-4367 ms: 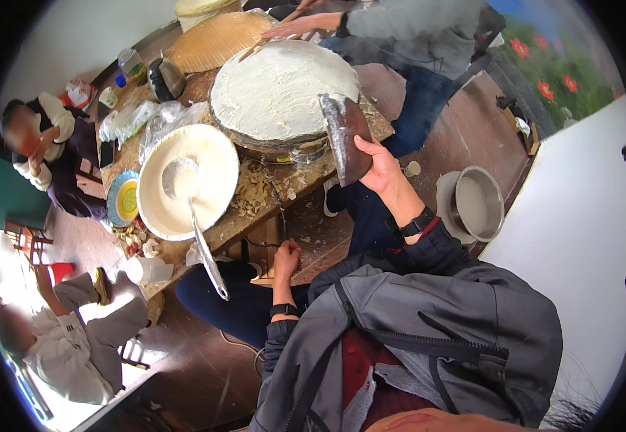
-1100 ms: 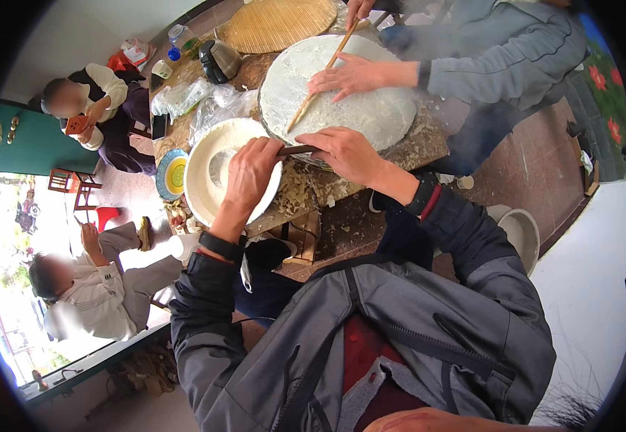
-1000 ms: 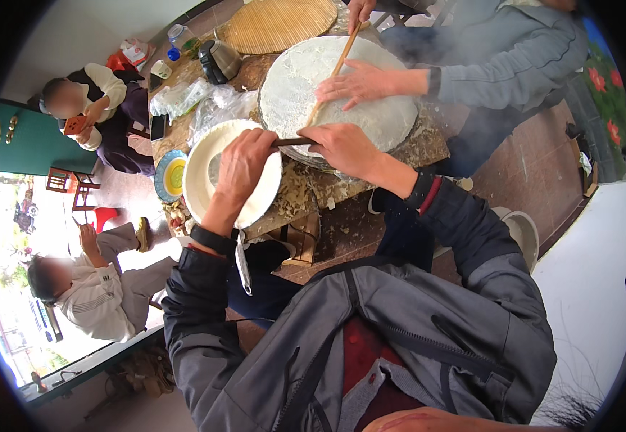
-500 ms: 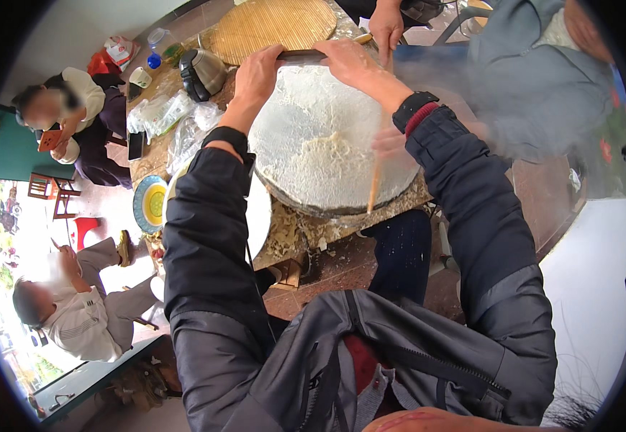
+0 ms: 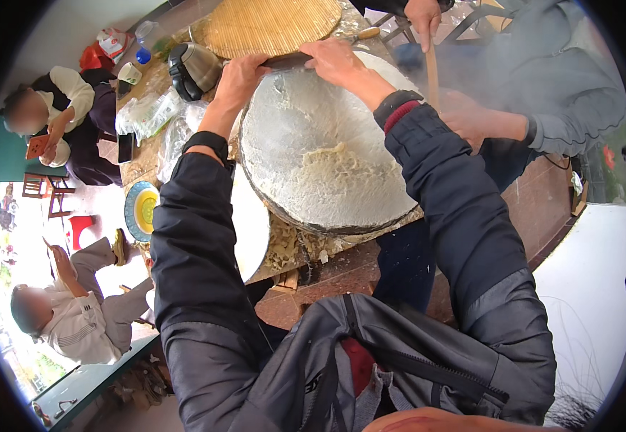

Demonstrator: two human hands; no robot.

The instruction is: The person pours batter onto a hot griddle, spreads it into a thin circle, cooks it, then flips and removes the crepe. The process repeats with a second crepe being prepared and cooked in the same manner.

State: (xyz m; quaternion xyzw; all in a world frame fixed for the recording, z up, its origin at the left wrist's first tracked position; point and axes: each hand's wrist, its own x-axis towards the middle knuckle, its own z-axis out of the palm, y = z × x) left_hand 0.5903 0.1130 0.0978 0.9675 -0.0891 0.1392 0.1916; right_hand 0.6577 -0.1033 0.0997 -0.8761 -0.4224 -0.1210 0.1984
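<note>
Steam veils the co-worker's hand (image 5: 471, 119) (right side) while both hands (image 5: 237, 79) (image 5: 338, 61) grip, clamped, a scraper (image 5: 288, 61) above the griddle (image 5: 327, 180).

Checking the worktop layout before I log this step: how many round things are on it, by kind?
Large round griddle: 1
Woven bamboo tray: 1
White bowl: 1
Blue and yellow plate: 1
Total: 4

floor: reddish-brown tiles (image 5: 543, 209) | wall: teal (image 5: 0, 155) | furniture: wooden chair (image 5: 43, 191), red stool (image 5: 79, 230) | light: bright daylight at left
</note>
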